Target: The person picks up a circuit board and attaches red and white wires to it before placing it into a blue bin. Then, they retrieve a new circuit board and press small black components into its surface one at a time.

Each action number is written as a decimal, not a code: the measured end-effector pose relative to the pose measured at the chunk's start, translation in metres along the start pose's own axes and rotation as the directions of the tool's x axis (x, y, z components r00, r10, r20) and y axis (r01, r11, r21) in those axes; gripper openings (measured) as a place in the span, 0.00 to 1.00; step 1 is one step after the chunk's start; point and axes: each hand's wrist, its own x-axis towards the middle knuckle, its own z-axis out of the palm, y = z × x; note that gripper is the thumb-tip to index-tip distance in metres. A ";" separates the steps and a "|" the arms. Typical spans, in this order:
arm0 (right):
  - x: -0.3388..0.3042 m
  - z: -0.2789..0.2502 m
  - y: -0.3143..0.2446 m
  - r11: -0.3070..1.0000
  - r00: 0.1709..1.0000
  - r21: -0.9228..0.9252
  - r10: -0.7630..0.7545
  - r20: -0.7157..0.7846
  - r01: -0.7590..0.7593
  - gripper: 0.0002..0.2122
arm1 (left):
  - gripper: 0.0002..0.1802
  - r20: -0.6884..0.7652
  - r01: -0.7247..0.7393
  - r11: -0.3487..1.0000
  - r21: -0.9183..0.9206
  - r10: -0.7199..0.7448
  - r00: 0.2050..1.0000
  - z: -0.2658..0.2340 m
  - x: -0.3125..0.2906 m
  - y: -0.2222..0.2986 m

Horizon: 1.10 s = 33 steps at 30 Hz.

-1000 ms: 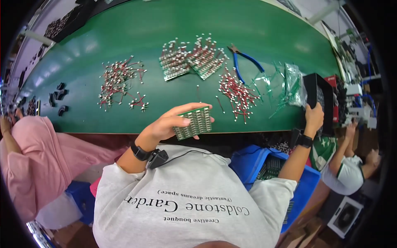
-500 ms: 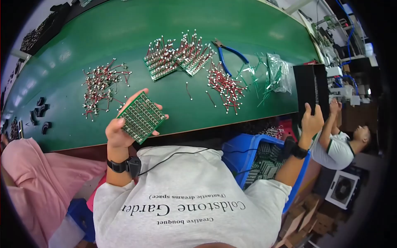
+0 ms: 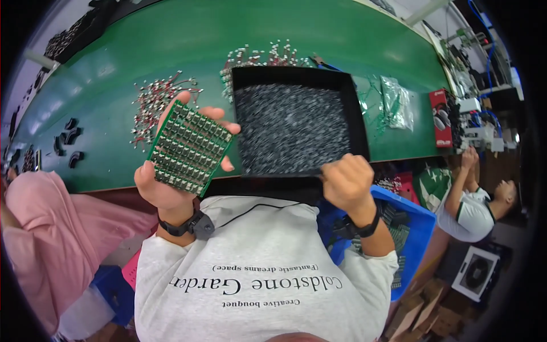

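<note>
A green circuit board panel [image 3: 191,149] with rows of small components rests in my left hand [image 3: 162,182], its fingers and thumb around the edges. My right hand [image 3: 348,181] is closed on the near right edge of a black tray [image 3: 358,119]. Many small dark pieces [image 3: 293,128], smeared by motion, fill this tray, which is tilted toward me over the table. The tray's left side is close to the board and my left fingertips. Behind it, partly hidden, stand panels with red wires and white connectors [image 3: 285,56].
Loose red-wire connectors [image 3: 162,94] lie left of the tray on the green table [image 3: 188,43]. Pliers [image 3: 323,62], a clear plastic bag [image 3: 397,105] and a red box [image 3: 440,118] are to the right. A blue bin [image 3: 419,228] holds boards below. Other people sit at both sides.
My right hand has brought the black tray from the right edge to the middle, where it now covers connectors and wired panels. The board in my left hand has come up slightly and turned.
</note>
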 end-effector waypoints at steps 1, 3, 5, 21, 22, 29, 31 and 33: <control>-0.001 0.013 -0.008 0.999 1.000 0.022 -0.027 -0.014 0.028 0.10 | 0.60 0.015 -0.024 0.999 0.044 0.023 1.000 0.003 0.002 -0.002; 0.002 0.032 -0.021 0.996 0.995 0.051 -0.076 -0.061 0.079 0.07 | 0.61 0.010 -0.020 0.994 0.108 0.019 1.000 0.009 0.003 -0.004; 0.001 0.044 -0.026 0.992 0.991 0.063 -0.108 -0.073 0.113 0.05 | 0.64 0.043 -0.031 0.978 0.208 0.023 0.999 0.008 0.007 -0.007; 0.097 0.055 -0.017 0.784 0.959 0.611 0.246 -0.143 -0.110 0.14 | 0.66 -0.114 0.317 0.660 0.682 -0.333 0.936 0.012 0.024 -0.025; 0.100 0.061 -0.019 0.771 0.959 0.623 0.258 -0.120 -0.129 0.13 | 0.66 -0.108 0.312 0.654 0.689 -0.333 0.937 0.012 0.021 -0.024; 0.102 0.072 -0.030 0.779 0.942 0.613 0.291 -0.165 -0.133 0.07 | 0.60 -0.032 0.218 0.635 0.741 -0.291 0.956 0.003 0.019 -0.026; 0.100 0.073 -0.032 0.721 0.930 0.670 0.346 -0.127 -0.177 0.06 | 0.60 -0.020 0.215 0.639 0.739 -0.298 0.954 0.001 0.019 -0.024; 0.101 0.074 -0.033 0.722 0.929 0.671 0.345 -0.135 -0.170 0.06 | 0.60 -0.008 0.191 0.660 0.727 -0.270 0.963 -0.002 0.020 -0.026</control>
